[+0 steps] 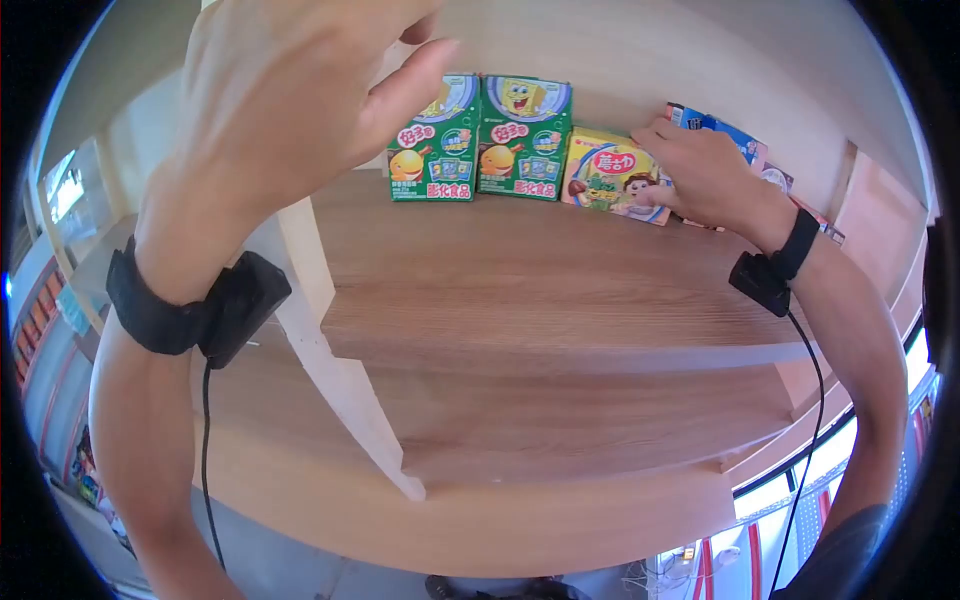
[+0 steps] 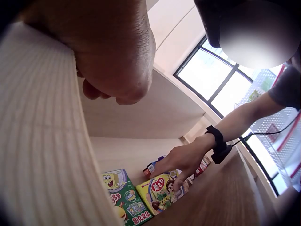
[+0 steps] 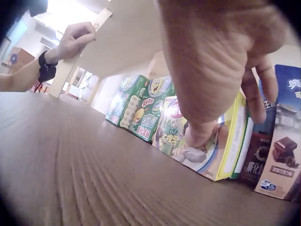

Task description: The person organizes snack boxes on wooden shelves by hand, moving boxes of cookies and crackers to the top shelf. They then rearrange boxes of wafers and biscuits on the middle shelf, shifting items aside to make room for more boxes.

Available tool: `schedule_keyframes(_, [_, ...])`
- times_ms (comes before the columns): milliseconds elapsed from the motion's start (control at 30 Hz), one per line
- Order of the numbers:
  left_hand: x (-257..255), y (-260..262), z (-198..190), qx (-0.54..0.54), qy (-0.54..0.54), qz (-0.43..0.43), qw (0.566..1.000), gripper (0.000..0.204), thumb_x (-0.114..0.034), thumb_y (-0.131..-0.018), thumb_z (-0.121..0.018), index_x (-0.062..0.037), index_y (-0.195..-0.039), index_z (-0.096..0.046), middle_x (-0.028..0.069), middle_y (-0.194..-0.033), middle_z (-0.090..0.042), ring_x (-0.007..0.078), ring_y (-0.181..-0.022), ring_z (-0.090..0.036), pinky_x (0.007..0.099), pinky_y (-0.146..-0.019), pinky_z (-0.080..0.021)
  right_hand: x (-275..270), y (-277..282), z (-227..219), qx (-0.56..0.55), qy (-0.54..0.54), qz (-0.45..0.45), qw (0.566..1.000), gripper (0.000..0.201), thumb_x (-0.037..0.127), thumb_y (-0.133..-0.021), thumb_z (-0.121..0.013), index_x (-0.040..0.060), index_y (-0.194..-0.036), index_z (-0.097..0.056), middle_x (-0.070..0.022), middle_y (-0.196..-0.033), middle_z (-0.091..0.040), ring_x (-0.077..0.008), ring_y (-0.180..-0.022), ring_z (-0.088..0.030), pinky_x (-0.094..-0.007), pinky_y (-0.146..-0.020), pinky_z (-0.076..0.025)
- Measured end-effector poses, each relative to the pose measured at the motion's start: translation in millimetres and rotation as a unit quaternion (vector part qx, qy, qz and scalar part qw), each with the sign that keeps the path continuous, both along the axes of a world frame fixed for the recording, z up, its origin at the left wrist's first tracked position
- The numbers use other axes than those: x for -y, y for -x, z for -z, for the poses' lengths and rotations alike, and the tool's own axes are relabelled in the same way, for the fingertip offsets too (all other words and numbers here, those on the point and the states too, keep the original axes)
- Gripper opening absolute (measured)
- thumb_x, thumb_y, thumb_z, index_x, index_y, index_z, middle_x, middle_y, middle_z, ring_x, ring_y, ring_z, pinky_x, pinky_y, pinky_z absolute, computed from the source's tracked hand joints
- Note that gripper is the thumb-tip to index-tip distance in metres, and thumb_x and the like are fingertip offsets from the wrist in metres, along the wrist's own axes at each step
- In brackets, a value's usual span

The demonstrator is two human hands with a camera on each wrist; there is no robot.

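Observation:
On the wooden shelf (image 1: 560, 270), my right hand (image 1: 710, 180) grips a yellow snack box (image 1: 605, 175) at its right end. The thumb presses the printed front, and the fingers reach over behind; their tips are partly hidden. My left hand (image 1: 290, 110) is raised at the shelf's wooden upright (image 1: 300, 250), its fingers curled round the board in the right wrist view. Left of the yellow box stand two green snack boxes (image 1: 525, 140) with a cartoon face. A blue biscuit box (image 3: 284, 136) stands at the yellow box's right, close by my right fingers.
A lower shelf board (image 1: 560, 410) runs beneath. The upright stands between the left forearm and the green boxes. Cables (image 1: 815, 400) hang from both wrist straps. A window (image 2: 207, 66) lies beyond the shelf's right side, and more packets (image 1: 830, 230) stand at the far right.

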State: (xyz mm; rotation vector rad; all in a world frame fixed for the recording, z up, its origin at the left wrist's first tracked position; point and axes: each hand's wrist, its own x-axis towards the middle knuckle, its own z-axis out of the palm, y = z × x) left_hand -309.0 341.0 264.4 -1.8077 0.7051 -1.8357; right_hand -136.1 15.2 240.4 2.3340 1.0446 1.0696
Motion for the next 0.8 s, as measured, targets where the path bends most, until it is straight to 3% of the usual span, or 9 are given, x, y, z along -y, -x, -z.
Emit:
schedule_keyframes(67, [7.7, 4.8, -2.7, -0.015, -0.003, 0.052, 0.999, 0.01, -0.016, -0.084, -0.078, -0.0115, -0.085, -0.069, 0.0028, -0.05, -0.054, 0.0258, -0.047, -0.058, 0.0379, -0.056, -0.047, 5.6, -3.7, 0.0, 0.004, -0.001, -0.003, 1.0, 0.061, 0.038, -0.081, -0.085, 0.004, -0.126, -0.062, -0.0131, -0.114, -0.07, -0.0341, -0.104, -0.069, -0.0443, -0.084, -0.058])
schedule_keyframes(133, [12.0, 11.1, -7.2, -0.092, 0.044, -0.016, 0.995, 0.01, -0.016, -0.084, -0.079, -0.0123, -0.082, -0.069, 0.0028, -0.048, -0.052, 0.0259, -0.046, -0.058, 0.0385, -0.054, -0.046, 6.8, -11.8, 0.2, 0.004, -0.003, -0.002, 1.0, 0.061, 0.038, -0.08, -0.085, 0.0039, -0.125, -0.063, -0.0125, -0.113, -0.071, -0.0335, -0.105, -0.07, -0.0443, -0.084, -0.058])
schedule_keyframes(167, [4.8, 0.1, -4.3, -0.096, 0.045, -0.007, 0.994, 0.01, -0.016, -0.084, -0.079, -0.0123, -0.082, -0.069, 0.0028, -0.048, -0.052, 0.0259, -0.046, -0.058, 0.0385, -0.054, -0.046, 3.4, -19.2, -1.8, 0.002, 0.007, 0.013, 1.0, 0.061, 0.037, -0.08, -0.086, 0.004, -0.125, -0.062, -0.0122, -0.113, -0.071, -0.0333, -0.106, -0.07, -0.0444, -0.084, -0.058])
schedule_keyframes(233, [0.9, -10.3, 1.2, -0.015, 0.027, -0.041, 0.999, 0.018, -0.028, -0.093, -0.078, -0.017, -0.083, -0.068, -0.0002, -0.051, -0.041, 0.0201, -0.054, -0.05, 0.0384, -0.053, -0.037, 3.8, -30.5, -2.3, 0.003, 0.009, 0.024, 1.0, 0.061, 0.037, -0.08, -0.086, 0.0041, -0.126, -0.062, -0.012, -0.114, -0.072, -0.0332, -0.107, -0.07, -0.0445, -0.084, -0.058])
schedule_keyframes(333, [1.9, -9.8, 0.8, -0.026, 0.029, -0.046, 0.998, 0.017, -0.026, -0.093, -0.078, -0.0172, -0.084, -0.068, -0.0005, -0.052, -0.037, 0.0192, -0.055, -0.048, 0.0391, -0.053, -0.036, 4.1, -43.9, -2.3, -0.017, 0.015, 0.06, 0.998, 0.067, 0.037, -0.081, -0.084, 0.0048, -0.134, -0.059, -0.0129, -0.125, -0.068, -0.036, -0.101, -0.071, -0.0458, -0.082, -0.058])
schedule_keyframes(567, [-5.8, -10.2, 2.7, -0.017, 0.005, -0.038, 0.999, 0.014, -0.023, -0.095, -0.077, -0.0145, -0.088, -0.069, -0.0009, -0.057, -0.04, 0.0155, -0.056, -0.044, 0.0356, -0.053, -0.034, -5.8, -28.8, -4.7, 0.007, 0.011, 0.083, 0.996, 0.056, 0.038, -0.084, -0.083, 0.0045, -0.124, -0.064, -0.0126, -0.117, -0.071, -0.0339, -0.107, -0.071, -0.0467, -0.083, -0.059])
schedule_keyframes(633, [-0.5, -6.5, 1.3, 0.003, 0.024, -0.045, 0.999, 0.012, -0.016, -0.084, -0.079, -0.0127, -0.079, -0.069, 0.0029, -0.047, -0.052, 0.0259, -0.046, -0.058, 0.0394, -0.051, -0.045, -10.2, -18.0, -11.7, 0.02, 0.018, 0.086, 0.996, 0.054, 0.038, -0.086, -0.081, 0.005, -0.125, -0.064, -0.0124, -0.117, -0.07, -0.0344, -0.106, -0.071, -0.0464, -0.083, -0.059])
schedule_keyframes(733, [19.2, 0.7, 7.1, 0.039, 0.024, -0.005, 0.999, 0.012, -0.015, -0.083, -0.079, -0.0133, -0.078, -0.069, 0.0027, -0.048, -0.053, 0.0256, -0.045, -0.056, 0.04, -0.049, -0.045, -20.5, -11.6, -19.5, 0.052, -0.044, 0.044, 0.997, 0.056, 0.044, -0.086, -0.08, 0.0071, -0.126, -0.065, -0.0126, -0.119, -0.069, -0.0357, -0.103, -0.071, -0.0451, -0.085, -0.059])
schedule_keyframes(800, [24.2, 2.1, 8.4, 0.03, 0.038, -0.021, 0.999, 0.012, -0.015, -0.083, -0.079, -0.0134, -0.078, -0.069, 0.0023, -0.047, -0.052, 0.0253, -0.044, -0.056, 0.0397, -0.05, -0.044, -29.0, -13.5, -22.8, 0.224, -0.038, -0.135, 0.964, 0.056, 0.047, -0.086, -0.079, 0.0084, -0.124, -0.067, -0.0139, -0.114, -0.07, -0.0365, -0.101, -0.071, -0.0456, -0.086, -0.058])
